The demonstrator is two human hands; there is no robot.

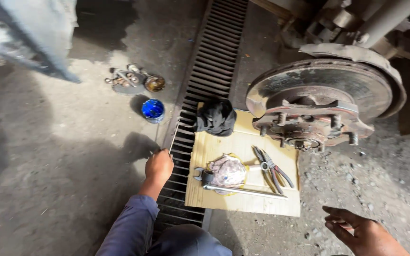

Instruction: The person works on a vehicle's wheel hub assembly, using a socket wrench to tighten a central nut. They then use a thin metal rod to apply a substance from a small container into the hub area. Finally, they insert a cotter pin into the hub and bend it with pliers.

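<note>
Nearest, the right hand point(364, 232) hangs low over gravelly ground, fingers spread and loosely curled, holding nothing. The left hand point(159, 166), out of a blue sleeve point(131, 227), is closed around the lower end of one thin rod point(173, 136) that slants up over the drain grate point(205, 95); the rod's far tip lies over the grate's left edge.

Just right of that hand lies one sheet of cardboard point(243, 199), pale tan, partly over the grate and partly on the ground. On it, counted: one crumpled clear wrapper point(227, 170), one spanner point(200, 174) with its open end poking out at the wrapper's left, one long metal bar point(245, 191) lying across the front of the wrapper, and one pair of pliers point(271, 168) with dark handles just right of the wrapper. At the sheet's far left corner sits one black rag point(216, 116), bunched, overlapping the grate.

Beyond the cardboard's right side stands one rusty brake disc point(319, 90) with its hub point(309, 125); five studs can be seen sticking out of the hub. Axle parts above it are too dark to tell apart.

Left of the grate, well away from the cardboard, one round blue tub point(153, 110) stands open on the concrete floor point(62, 151). Farther on lie one small heap of metal parts point(126, 79) and one brownish round cap point(155, 83) touching it.

The floor is grey, stained and dusty, in hard sunlight with deep shadows. A pale grey slab point(29, 33) fills the far left corner.
</note>
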